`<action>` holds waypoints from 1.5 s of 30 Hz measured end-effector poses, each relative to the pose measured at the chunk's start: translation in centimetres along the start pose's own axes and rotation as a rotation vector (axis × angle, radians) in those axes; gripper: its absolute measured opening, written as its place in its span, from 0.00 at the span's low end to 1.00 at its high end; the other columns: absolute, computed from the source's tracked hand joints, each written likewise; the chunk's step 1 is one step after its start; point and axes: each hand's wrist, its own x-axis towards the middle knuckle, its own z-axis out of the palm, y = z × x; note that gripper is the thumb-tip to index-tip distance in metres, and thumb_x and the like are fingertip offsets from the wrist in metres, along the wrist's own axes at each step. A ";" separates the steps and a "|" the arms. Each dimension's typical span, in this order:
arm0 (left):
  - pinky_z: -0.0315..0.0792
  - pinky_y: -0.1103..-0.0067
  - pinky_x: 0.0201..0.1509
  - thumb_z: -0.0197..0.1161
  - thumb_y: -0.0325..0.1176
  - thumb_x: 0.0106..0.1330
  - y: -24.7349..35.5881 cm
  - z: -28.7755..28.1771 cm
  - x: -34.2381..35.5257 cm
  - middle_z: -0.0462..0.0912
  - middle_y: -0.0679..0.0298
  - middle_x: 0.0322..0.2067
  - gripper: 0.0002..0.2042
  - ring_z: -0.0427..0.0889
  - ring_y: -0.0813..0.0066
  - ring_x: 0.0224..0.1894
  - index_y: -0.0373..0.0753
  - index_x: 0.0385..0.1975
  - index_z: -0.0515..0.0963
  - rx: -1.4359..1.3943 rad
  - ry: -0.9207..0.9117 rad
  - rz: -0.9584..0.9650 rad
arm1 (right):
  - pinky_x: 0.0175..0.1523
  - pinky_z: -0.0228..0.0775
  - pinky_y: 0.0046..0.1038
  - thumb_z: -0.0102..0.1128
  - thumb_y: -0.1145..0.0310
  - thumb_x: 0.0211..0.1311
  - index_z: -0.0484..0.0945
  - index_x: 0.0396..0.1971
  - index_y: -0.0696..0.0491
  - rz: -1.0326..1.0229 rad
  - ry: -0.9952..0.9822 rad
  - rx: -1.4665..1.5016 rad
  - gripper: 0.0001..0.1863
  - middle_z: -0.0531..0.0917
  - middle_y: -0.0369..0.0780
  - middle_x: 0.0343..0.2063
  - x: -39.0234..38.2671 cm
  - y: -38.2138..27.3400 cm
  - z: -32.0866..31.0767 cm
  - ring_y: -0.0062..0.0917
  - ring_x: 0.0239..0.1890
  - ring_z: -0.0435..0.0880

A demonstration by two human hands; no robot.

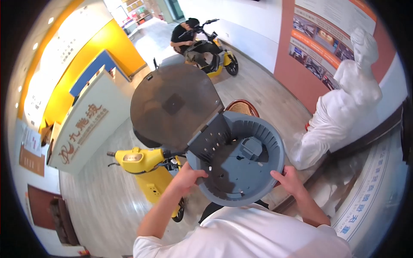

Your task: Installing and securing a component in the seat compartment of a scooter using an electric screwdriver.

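Observation:
Between my hands is a round grey plastic bin [234, 195], tilted so that its inside shows. Its dark, smoky lid [155, 92] stands swung back on a hinge at the far left of the rim. My left hand [189, 176] grips the near left rim, thumb over the edge. On the right rim, my right hand [289, 178] is closed the same way; its other fingers are hidden beneath. Inside the bin, a small grey block-like part [251, 148] sits near the far wall, and several tiny light bits lie scattered about the bottom.
A yellow electric scooter [150, 178] stands close at left, partly behind the lid. Farther off, a person [183, 36] crouches by another yellow scooter [211, 56]. A white statue [340, 103] is at right, a reception counter [86, 129] at left, and a brown-rimmed stool [243, 105] behind the bin.

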 end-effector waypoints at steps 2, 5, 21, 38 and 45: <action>0.72 0.79 0.25 0.65 0.22 0.48 0.5 -2.6 -0.9 0.81 0.62 0.36 0.23 0.81 0.71 0.34 0.35 0.48 0.72 -0.048 0.025 0.041 | 0.30 0.77 0.24 0.61 0.67 0.59 0.79 0.35 0.64 0.041 -0.109 -0.131 0.13 0.83 0.39 0.27 0.1 -2.1 -0.4 0.19 0.28 0.81; 0.66 0.85 0.22 0.63 0.24 0.48 1.4 -5.6 -2.4 0.81 0.64 0.33 0.21 0.79 0.77 0.30 0.37 0.46 0.73 -0.004 -0.101 0.016 | 0.29 0.72 0.27 0.63 0.65 0.58 0.79 0.35 0.61 -0.167 0.037 -0.604 0.14 0.82 0.38 0.24 1.2 -5.6 -2.3 0.19 0.24 0.79; 0.75 0.78 0.28 0.63 0.26 0.50 6.5 -4.9 -6.1 0.79 0.61 0.35 0.20 0.80 0.71 0.32 0.34 0.46 0.71 0.268 -0.136 -0.007 | 0.43 0.76 0.37 0.60 0.73 0.50 0.74 0.42 0.64 -0.804 -0.522 -1.605 0.18 0.82 0.52 0.33 11.0 -11.0 16.6 0.43 0.37 0.83; 0.74 0.79 0.30 0.64 0.28 0.51 7.8 -6.7 -5.1 0.79 0.62 0.34 0.19 0.80 0.73 0.33 0.35 0.44 0.72 0.314 -0.221 -0.027 | 0.38 0.77 0.31 0.57 0.73 0.46 0.81 0.21 0.58 -0.935 -0.251 -1.792 0.06 0.81 0.47 0.25 11.6 -6.7 17.7 0.34 0.32 0.83; 0.72 0.80 0.30 0.63 0.28 0.52 8.1 -6.9 -4.4 0.79 0.63 0.33 0.18 0.79 0.74 0.33 0.36 0.44 0.72 0.315 -0.251 -0.017 | 0.39 0.77 0.34 0.56 0.73 0.47 0.80 0.21 0.59 -1.020 -0.439 -1.643 0.06 0.82 0.46 0.26 13.4 -6.1 16.9 0.36 0.32 0.83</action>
